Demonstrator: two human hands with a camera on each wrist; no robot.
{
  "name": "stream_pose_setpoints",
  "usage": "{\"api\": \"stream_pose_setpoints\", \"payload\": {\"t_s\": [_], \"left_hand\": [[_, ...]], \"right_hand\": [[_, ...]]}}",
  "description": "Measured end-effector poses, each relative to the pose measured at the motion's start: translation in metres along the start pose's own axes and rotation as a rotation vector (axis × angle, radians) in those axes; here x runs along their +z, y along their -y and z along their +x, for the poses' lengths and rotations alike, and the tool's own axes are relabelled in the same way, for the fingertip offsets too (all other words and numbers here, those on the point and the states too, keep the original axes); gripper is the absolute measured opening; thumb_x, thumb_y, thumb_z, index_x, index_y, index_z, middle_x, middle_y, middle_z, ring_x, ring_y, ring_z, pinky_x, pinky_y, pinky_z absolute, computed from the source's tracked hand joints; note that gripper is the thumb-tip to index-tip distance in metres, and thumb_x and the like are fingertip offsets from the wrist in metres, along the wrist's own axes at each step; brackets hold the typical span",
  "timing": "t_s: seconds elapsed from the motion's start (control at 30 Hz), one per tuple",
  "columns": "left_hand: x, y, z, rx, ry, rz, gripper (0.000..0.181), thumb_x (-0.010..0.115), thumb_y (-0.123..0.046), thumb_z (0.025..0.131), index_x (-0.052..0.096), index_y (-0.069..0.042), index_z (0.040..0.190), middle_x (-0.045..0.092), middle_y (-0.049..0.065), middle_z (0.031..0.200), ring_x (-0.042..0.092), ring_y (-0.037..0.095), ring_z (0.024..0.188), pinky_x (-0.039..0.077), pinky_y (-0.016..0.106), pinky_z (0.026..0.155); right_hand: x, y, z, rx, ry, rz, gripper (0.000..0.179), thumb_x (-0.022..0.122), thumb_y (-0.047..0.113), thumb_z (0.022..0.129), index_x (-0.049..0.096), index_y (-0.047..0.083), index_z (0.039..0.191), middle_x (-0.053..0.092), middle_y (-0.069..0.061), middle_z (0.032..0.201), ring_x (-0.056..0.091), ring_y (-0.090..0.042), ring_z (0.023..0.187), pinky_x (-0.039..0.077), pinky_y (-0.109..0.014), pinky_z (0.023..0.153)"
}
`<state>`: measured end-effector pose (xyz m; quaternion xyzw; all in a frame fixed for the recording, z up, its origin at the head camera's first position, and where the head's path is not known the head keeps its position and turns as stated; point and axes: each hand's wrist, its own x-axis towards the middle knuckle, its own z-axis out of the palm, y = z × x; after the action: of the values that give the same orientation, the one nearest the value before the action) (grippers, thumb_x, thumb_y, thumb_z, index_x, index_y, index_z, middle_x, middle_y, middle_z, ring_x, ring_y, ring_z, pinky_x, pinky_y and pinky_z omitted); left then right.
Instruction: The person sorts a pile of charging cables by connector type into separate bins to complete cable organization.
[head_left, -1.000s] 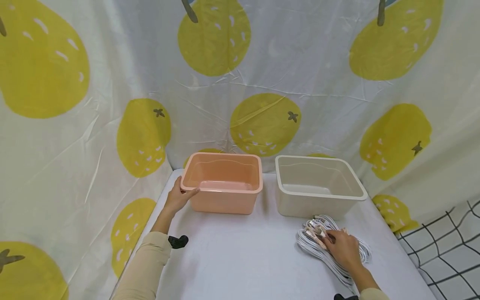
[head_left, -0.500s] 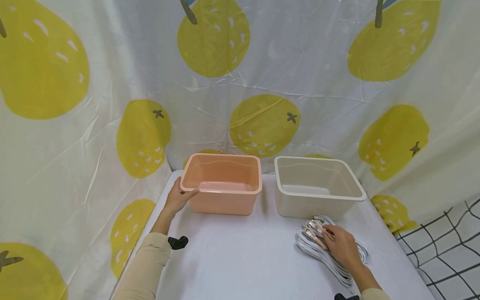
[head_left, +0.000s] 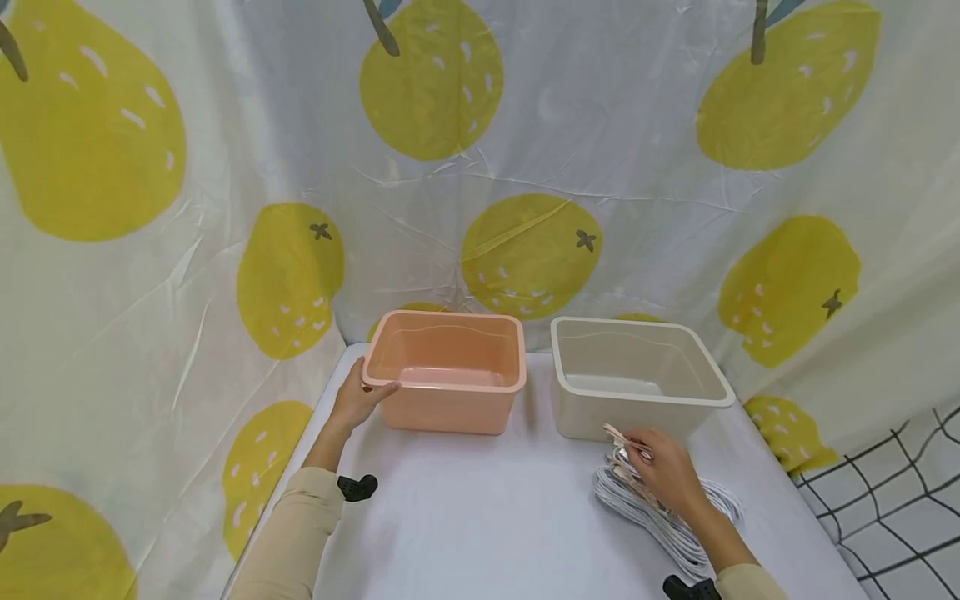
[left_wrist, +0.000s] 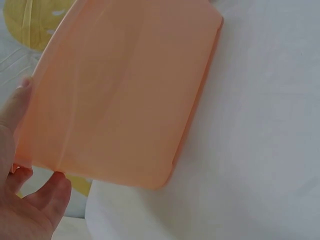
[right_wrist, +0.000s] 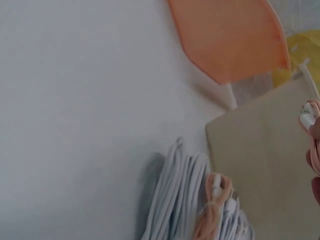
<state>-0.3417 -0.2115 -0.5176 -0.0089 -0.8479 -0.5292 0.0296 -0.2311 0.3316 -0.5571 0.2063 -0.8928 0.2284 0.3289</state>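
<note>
My left hand [head_left: 354, 402] grips the near left corner of an orange plastic bin [head_left: 450, 411]. In the left wrist view, the thumb lies along the bin's rim and the other fingers bend beneath it. My right hand [head_left: 666, 467] pinches a bundled pink charging cable [head_left: 618, 435] with a white plug, raised above a pile of cables. That pile holds coiled white cables [head_left: 637, 504] and another tied pink cable [right_wrist: 207, 220]. Only the fingertips of my right hand show in the right wrist view, at its right edge.
A beige plastic bin [head_left: 600, 417] stands right of the orange one, just behind the cables. Both bins' visible insides hold nothing. A white cloth [head_left: 480, 517] covers the table. Fruit-printed curtain [head_left: 420, 233] hangs behind and at the sides.
My right hand has lifted the pink cable off the pile, up and slightly toward the beige bin. The left hand keeps its hold on the orange bin.
</note>
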Motion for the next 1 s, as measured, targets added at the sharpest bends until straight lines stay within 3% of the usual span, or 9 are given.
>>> {"api": "stream_pose_setpoints", "payload": {"t_s": [0.13, 0.3, 0.53, 1.0], "left_hand": [[0.0, 0.0, 0.0, -0.013, -0.008, 0.014, 0.101, 0.081, -0.04, 0.091, 0.018, -0.007, 0.163, 0.038, 0.023, 0.158, 0.04, 0.043, 0.142, 0.036, 0.057, 0.113], [0.001, 0.001, -0.001, -0.016, -0.015, 0.022, 0.101, 0.081, -0.039, 0.09, 0.019, -0.007, 0.163, 0.039, 0.023, 0.158, 0.042, 0.043, 0.141, 0.038, 0.059, 0.111], [0.0, 0.001, -0.002, -0.004, -0.013, 0.013, 0.099, 0.081, -0.04, 0.09, 0.022, -0.007, 0.162, 0.041, 0.024, 0.156, 0.042, 0.043, 0.14, 0.037, 0.06, 0.111], [0.0, 0.003, 0.001, 0.006, -0.014, 0.012, 0.097, 0.082, -0.04, 0.09, 0.025, -0.006, 0.161, 0.043, 0.024, 0.155, 0.043, 0.042, 0.14, 0.038, 0.059, 0.111]], "right_hand": [[0.0, 0.008, 0.024, -0.075, -0.031, 0.035, 0.024, 0.081, -0.005, 0.076, 0.076, 0.004, 0.097, 0.069, -0.003, 0.087, 0.064, -0.016, 0.073, 0.052, -0.035, 0.06], [0.0, 0.016, 0.047, -0.097, -0.02, 0.065, 0.024, 0.082, -0.005, 0.078, 0.076, 0.005, 0.099, 0.07, -0.003, 0.087, 0.063, -0.017, 0.072, 0.051, -0.037, 0.06], [0.003, 0.025, 0.072, -0.055, 0.038, 0.112, 0.021, 0.082, -0.003, 0.082, 0.078, 0.004, 0.101, 0.073, -0.005, 0.092, 0.066, -0.019, 0.078, 0.054, -0.036, 0.063], [0.015, 0.035, 0.11, 0.025, 0.108, 0.163, 0.014, 0.079, -0.001, 0.088, 0.078, 0.0, 0.102, 0.074, -0.011, 0.094, 0.069, -0.03, 0.085, 0.056, -0.049, 0.072]]}}
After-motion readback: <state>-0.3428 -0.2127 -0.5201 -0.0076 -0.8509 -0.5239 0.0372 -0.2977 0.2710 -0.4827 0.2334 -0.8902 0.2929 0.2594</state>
